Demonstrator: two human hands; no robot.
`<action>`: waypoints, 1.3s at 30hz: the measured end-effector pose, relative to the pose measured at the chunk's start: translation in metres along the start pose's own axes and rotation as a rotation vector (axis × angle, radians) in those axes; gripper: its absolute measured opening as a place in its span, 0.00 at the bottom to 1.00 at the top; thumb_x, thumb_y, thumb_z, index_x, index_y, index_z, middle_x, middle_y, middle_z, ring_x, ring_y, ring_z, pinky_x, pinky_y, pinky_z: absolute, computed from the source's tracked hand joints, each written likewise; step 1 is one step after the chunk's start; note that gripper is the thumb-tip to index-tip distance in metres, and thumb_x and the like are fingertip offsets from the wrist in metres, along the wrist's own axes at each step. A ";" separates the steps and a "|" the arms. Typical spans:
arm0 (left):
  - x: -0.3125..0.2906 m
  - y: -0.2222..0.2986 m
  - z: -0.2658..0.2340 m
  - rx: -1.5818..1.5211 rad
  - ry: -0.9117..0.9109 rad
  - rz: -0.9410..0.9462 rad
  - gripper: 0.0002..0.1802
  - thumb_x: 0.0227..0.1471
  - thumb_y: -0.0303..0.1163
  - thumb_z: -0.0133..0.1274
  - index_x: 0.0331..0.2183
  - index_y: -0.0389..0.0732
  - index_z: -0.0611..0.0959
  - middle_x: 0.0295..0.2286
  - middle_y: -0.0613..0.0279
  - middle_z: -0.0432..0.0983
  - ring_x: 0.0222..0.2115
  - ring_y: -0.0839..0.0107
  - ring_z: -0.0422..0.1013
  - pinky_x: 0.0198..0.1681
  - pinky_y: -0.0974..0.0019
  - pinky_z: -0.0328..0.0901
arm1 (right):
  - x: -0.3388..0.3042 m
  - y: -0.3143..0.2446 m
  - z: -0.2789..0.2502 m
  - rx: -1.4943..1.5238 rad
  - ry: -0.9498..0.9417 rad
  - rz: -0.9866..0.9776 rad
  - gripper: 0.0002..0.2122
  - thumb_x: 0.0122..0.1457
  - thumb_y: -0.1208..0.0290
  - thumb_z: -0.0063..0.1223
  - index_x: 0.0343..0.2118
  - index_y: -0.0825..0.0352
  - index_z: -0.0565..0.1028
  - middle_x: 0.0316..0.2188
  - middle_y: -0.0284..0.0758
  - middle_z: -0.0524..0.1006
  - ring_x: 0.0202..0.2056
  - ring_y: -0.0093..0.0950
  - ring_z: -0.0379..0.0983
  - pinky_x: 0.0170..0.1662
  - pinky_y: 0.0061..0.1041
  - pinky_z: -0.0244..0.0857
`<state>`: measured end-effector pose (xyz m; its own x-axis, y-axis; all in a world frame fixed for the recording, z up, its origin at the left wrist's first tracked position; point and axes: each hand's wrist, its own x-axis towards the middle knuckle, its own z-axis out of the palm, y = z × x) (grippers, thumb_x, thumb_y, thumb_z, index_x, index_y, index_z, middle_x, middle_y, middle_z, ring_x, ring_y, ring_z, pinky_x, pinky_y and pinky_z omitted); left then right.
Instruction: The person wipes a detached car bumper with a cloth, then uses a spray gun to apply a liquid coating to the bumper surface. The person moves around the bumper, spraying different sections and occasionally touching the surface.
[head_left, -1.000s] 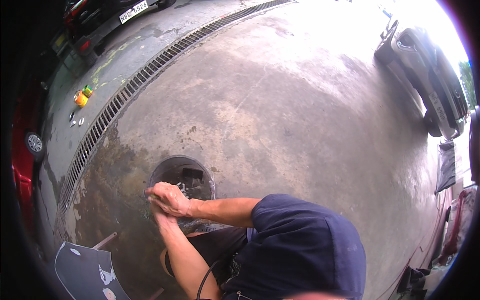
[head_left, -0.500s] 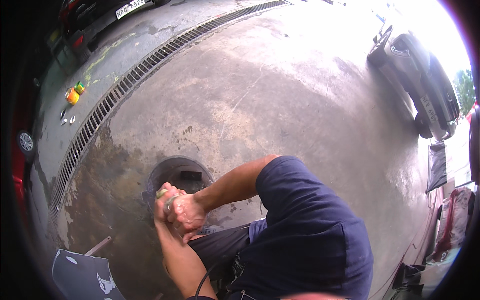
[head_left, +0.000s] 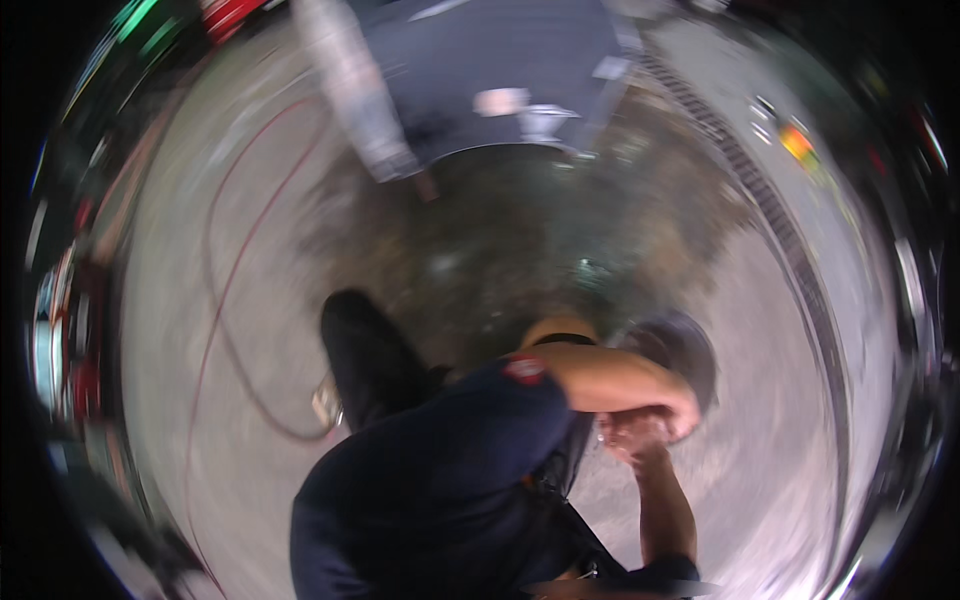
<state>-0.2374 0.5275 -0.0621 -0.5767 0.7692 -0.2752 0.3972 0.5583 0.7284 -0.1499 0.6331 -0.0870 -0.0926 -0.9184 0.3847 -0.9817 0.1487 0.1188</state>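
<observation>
Both my hands are together to the right of my body, blurred by motion. My left arm reaches across, and my left hand (head_left: pixel 682 410) curls against my right hand (head_left: pixel 635 435), which comes up from below. Both look closed; what lies between them is hidden. Just beyond them stands a dark round bucket (head_left: pixel 690 345), its near side partly covered by my left forearm. A dark grey panel (head_left: pixel 440 90) with pale patches is at the top of the view, above wet, dark floor (head_left: pixel 450 250).
A thin red hose (head_left: pixel 235 260) curves over the concrete at left, near my shoe (head_left: pixel 326 405). A pale, blurred upright piece (head_left: pixel 350 90) edges the panel. A floor drain grate (head_left: pixel 790 240) runs down the right, with an orange-yellow can (head_left: pixel 797 142) beyond it.
My view has swung strongly to the left, so the bucket and drain now lie to my right and the panel is ahead. My hands stay together near the bucket; the greenish thing in them no longer shows.
</observation>
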 end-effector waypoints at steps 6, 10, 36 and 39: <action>-0.007 0.006 -0.056 0.128 0.268 -0.159 0.14 0.48 0.39 0.57 0.30 0.37 0.85 0.25 0.52 0.80 0.28 0.60 0.76 0.32 0.50 0.71 | 0.076 0.037 -0.039 0.029 -0.349 0.165 0.21 0.64 0.52 0.45 0.45 0.64 0.82 0.45 0.40 0.82 0.47 0.41 0.78 0.51 0.40 0.70; -0.101 0.008 -0.134 -0.244 0.610 -0.317 0.23 0.61 0.49 0.53 0.34 0.38 0.87 0.29 0.49 0.83 0.33 0.57 0.79 0.38 0.48 0.72 | 0.155 0.056 -0.092 0.214 -0.023 -0.017 0.11 0.64 0.64 0.50 0.32 0.65 0.79 0.31 0.40 0.80 0.35 0.41 0.79 0.44 0.42 0.71; -0.539 -0.028 0.093 -1.059 1.482 -0.145 0.40 0.50 0.49 0.70 0.58 0.41 0.75 0.51 0.54 0.73 0.54 0.61 0.69 0.52 0.59 0.66 | 0.430 -0.117 -0.093 1.549 -0.166 0.206 0.12 0.69 0.63 0.54 0.31 0.65 0.74 0.26 0.28 0.76 0.27 0.21 0.70 0.34 0.23 0.67; -0.523 -0.041 0.099 -0.610 1.394 -0.329 0.38 0.50 0.47 0.70 0.57 0.41 0.75 0.51 0.55 0.73 0.53 0.65 0.69 0.51 0.60 0.66 | 0.435 -0.123 -0.108 2.091 0.057 0.374 0.13 0.71 0.61 0.51 0.29 0.61 0.71 0.25 0.26 0.71 0.26 0.20 0.65 0.32 0.24 0.65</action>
<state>0.1188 0.1331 -0.0102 -0.8977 -0.4366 0.0587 -0.0162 0.1658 0.9860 -0.0514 0.2546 0.1648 -0.3145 -0.9343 0.1678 0.3850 -0.2871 -0.8771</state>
